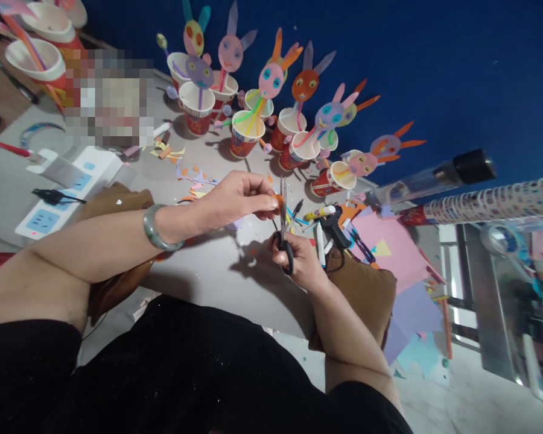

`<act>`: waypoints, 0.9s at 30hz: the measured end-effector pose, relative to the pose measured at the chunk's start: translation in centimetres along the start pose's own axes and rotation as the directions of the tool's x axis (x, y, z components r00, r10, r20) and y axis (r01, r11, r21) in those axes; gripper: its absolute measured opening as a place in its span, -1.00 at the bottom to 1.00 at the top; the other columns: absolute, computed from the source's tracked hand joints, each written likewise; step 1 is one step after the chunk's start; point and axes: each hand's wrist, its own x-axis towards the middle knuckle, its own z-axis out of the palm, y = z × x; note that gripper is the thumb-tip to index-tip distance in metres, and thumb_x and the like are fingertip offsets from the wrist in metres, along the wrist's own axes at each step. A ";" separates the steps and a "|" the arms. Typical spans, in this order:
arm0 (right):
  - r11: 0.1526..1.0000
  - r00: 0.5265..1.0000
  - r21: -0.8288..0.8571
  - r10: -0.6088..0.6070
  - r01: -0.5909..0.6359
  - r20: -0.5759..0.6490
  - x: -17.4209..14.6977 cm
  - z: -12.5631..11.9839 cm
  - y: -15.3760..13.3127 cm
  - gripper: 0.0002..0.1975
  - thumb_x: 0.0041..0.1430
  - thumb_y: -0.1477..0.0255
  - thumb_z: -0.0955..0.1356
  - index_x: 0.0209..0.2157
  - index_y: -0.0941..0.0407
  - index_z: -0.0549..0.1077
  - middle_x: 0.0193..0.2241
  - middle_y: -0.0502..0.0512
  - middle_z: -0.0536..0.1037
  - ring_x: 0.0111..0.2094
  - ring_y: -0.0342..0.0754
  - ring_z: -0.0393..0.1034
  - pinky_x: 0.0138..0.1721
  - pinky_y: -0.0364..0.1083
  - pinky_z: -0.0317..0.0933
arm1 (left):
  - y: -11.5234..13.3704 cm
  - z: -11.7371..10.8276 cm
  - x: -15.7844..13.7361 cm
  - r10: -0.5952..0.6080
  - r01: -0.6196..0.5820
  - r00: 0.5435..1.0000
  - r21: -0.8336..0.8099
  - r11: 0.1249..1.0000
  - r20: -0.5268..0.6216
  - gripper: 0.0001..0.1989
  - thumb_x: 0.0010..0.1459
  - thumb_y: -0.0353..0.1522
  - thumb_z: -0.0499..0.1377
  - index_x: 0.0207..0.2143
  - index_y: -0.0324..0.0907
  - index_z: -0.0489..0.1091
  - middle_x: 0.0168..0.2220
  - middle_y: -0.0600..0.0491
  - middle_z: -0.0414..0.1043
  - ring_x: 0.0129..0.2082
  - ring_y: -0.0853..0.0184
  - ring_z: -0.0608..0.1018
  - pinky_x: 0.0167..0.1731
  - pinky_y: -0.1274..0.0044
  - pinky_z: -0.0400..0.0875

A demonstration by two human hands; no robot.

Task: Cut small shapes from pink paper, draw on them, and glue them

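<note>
Between the thumb and fingers of my left hand [248, 196] is a small orange paper piece [279, 200], mostly covered by the fingertips. My right hand [301, 259] grips a pair of scissors [284, 226] by the black handles, blades pointing away from me. The blades are beside the orange paper and look nearly closed; whether they touch it I cannot tell. A green bangle [159, 228] circles my left wrist. Beyond both hands, paper cups [248, 134] hold rabbit-faced paper figures [271, 80] on coloured stems.
Paper scraps [194, 176] lie left of the hands. A black glue gun [337, 228], markers [320, 212] and pink paper sheets [398, 250] are to the right. A power strip [67, 193] sits at left. Brown cushions [359, 295] flank the table edge; stacked cups [489, 202] lie at right.
</note>
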 end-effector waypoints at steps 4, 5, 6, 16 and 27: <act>1.000 1.000 -0.001 0.003 -0.003 -0.004 0.0 0.0 0.0 -0.33 -0.04 -0.25 0.41 -0.59 0.10 0.29 -0.59 -0.04 0.33 -0.51 -0.15 0.16 -0.44 -0.11 0.03 | 0.0 0.0 0.0 0.013 -0.013 1.000 -0.012 1.000 0.002 -0.85 0.09 -0.47 0.25 -0.53 -0.23 0.41 -0.51 0.07 0.53 -0.45 0.48 0.53 -0.37 0.58 0.43; 1.000 1.000 0.001 0.005 -0.005 -0.004 0.0 0.0 0.0 -0.33 -0.05 -0.25 0.42 -0.59 0.10 0.29 -0.60 -0.04 0.33 -0.51 -0.15 0.16 -0.44 -0.11 0.03 | 0.0 -0.1 0.1 0.012 -0.012 1.000 -0.012 1.000 0.002 -0.86 0.09 -0.47 0.25 -0.53 -0.23 0.41 -0.51 0.07 0.53 -0.45 0.48 0.53 -0.37 0.58 0.43; 1.000 1.000 0.003 0.008 -0.008 -0.006 0.0 0.0 0.0 -0.34 -0.05 -0.25 0.42 -0.59 0.10 0.30 -0.60 -0.04 0.33 -0.51 -0.15 0.16 -0.44 -0.11 0.03 | -0.1 -0.1 0.1 0.009 -0.009 1.000 -0.010 1.000 0.001 -0.86 0.09 -0.47 0.25 -0.53 -0.23 0.41 -0.50 0.07 0.53 -0.45 0.48 0.54 -0.37 0.58 0.43; 0.999 0.999 0.017 0.028 -0.027 -0.022 -0.1 0.0 -0.1 -0.35 -0.06 -0.21 0.45 -0.61 0.11 0.30 -0.60 -0.04 0.35 -0.52 -0.17 0.15 -0.44 -0.11 0.02 | -0.2 -0.2 0.2 0.015 -0.015 1.000 -0.042 0.999 0.000 -0.88 0.08 -0.48 0.25 -0.52 -0.23 0.42 -0.51 0.08 0.53 -0.47 0.48 0.54 -0.37 0.58 0.46; 0.999 0.999 0.010 0.039 -0.038 -0.021 0.0 0.0 0.0 -0.40 -0.02 -0.15 0.45 -0.61 0.10 0.30 -0.60 -0.05 0.34 -0.53 -0.17 0.14 -0.45 -0.11 0.02 | -0.3 -0.4 0.3 0.004 -0.002 0.999 -0.059 0.998 0.032 -0.73 0.22 -0.22 0.22 -0.43 -0.24 0.50 -0.43 0.02 0.58 -0.45 0.44 0.57 -0.35 0.56 0.47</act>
